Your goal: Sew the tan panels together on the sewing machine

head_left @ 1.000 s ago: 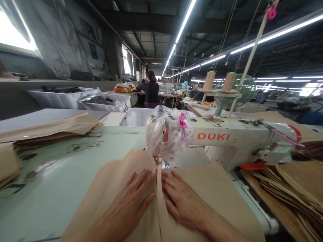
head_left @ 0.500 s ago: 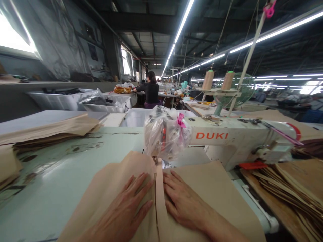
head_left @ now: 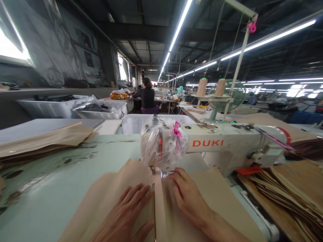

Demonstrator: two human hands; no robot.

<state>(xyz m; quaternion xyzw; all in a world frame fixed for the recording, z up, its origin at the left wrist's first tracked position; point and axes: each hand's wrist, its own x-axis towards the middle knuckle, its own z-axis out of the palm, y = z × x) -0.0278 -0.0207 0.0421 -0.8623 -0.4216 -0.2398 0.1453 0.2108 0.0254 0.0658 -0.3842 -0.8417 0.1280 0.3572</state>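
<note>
My left hand [head_left: 131, 208] lies flat with fingers spread on the beige sheet [head_left: 101, 198], left of a narrow slit. My right hand [head_left: 191, 195] is tilted on its side at the beige sheet on the right [head_left: 217, 188], its fingers bent but apart and pointing toward the needle area; the thumb side is partly hidden. Between the hands a pale strip [head_left: 159, 201] runs up to the presser foot [head_left: 152, 168] of the sewing machine [head_left: 227, 141]. Clear plastic, tied with a pink ribbon [head_left: 177, 129], wraps the machine's head.
Stacked beige pieces [head_left: 50, 137] lie at the left, and more brown-beige pieces [head_left: 285, 195] at the right beside a red object [head_left: 249, 170]. Thread cones [head_left: 202, 88] and a fan [head_left: 234, 95] stand behind the machine. A person [head_left: 147, 97] sits further back, near white bins [head_left: 55, 107].
My right hand has lifted from lying flat, rolled onto its side and bent its fingers near the needle. My left hand stays flat on the sheet. The camera view has shifted slightly.
</note>
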